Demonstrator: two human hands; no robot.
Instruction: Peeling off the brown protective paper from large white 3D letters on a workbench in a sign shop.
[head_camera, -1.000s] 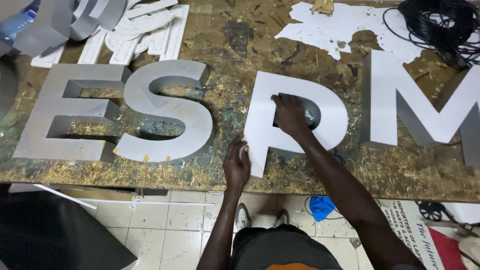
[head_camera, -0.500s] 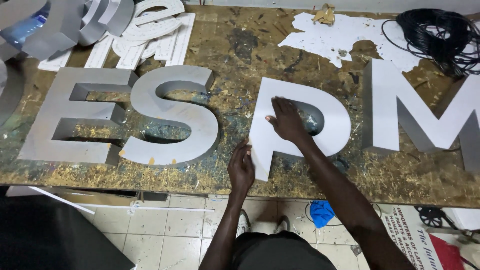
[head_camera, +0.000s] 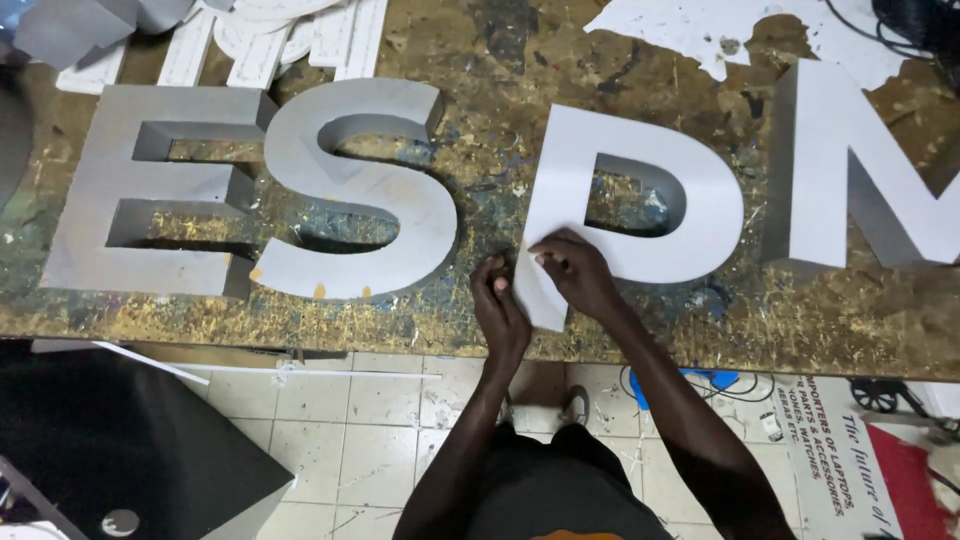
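Note:
A big grey block sign letter (head_camera: 640, 135), with a straight stem and a closed loop, lies flat on the paint-spattered workbench (head_camera: 500, 90). My left hand (head_camera: 500, 305) is curled against the left edge of the stem, near its foot. My right hand (head_camera: 578, 272) rests on the stem's face just beside it, fingers bent and pinching at that same edge. The two hands almost touch. Whether something thin is held between the fingers is too small to tell.
Two more grey letters, a barred one (head_camera: 120, 200) and a curved one (head_camera: 370, 200), lie to the left, and a zigzag one (head_camera: 860, 150) to the right. White cut-outs (head_camera: 300, 30) and black cable (head_camera: 920, 20) sit at the bench's far side. A dark board (head_camera: 120, 440) lies on the tiled floor.
My right hand has come down from the letter's loop to the lower stem, next to my left hand, which has stayed at the stem's foot. The view has moved closer.

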